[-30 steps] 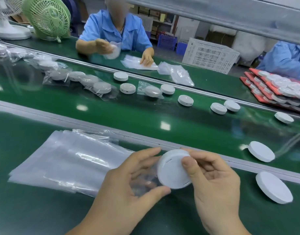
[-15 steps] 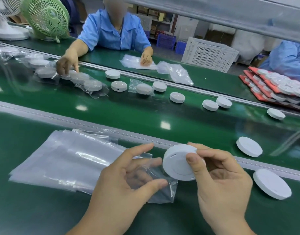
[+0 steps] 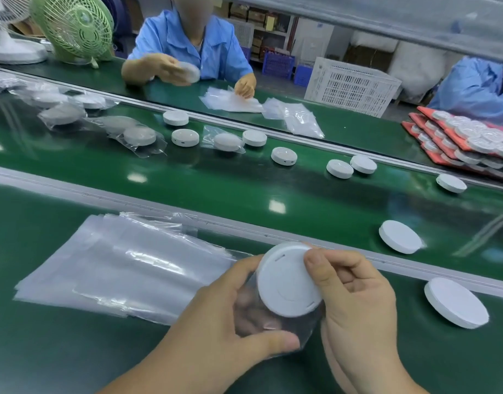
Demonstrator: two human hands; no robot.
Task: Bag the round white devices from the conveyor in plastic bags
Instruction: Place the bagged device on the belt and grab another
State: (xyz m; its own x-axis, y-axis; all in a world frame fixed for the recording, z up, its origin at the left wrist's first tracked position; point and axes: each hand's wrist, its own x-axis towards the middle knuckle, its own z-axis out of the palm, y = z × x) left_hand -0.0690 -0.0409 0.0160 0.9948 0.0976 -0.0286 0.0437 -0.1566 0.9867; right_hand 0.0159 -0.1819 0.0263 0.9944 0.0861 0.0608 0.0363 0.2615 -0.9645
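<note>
At the near edge of the tabletop (image 3: 59, 351), about midway along it, a round white device (image 3: 288, 280) is held tilted above the green surface. The right hand (image 3: 358, 302) has its grip closed on the device, with the thumb pressed on the flat face and the fingers curled behind the rim. The device's lower edge meets the mouth of a clear plastic bag (image 3: 275, 331); whether it is already inside cannot be told. The left hand (image 3: 216, 317) grips this bag, thumb along the lower side and fingers showing through the plastic.

Just left of the hands a stack of clear bags (image 3: 116, 265) lies flat, reaching back to the metal rail (image 3: 159, 203) at the tabletop's far edge. Toward the right edge a second device (image 3: 456, 302) lies flat on the tabletop.

Beyond the rail, on the green conveyor (image 3: 216, 189), a third device (image 3: 399, 236) lies just beside the rail. Further back a row of bare devices (image 3: 283, 156) runs along the belt's far side, with bagged devices (image 3: 139, 136) toward its left end.

Across the belt sits a person in a blue coat (image 3: 184, 44), with a green fan (image 3: 73, 27) at the far left, a white crate (image 3: 349, 83) behind, and red trays (image 3: 443, 137) of devices at the far right.
</note>
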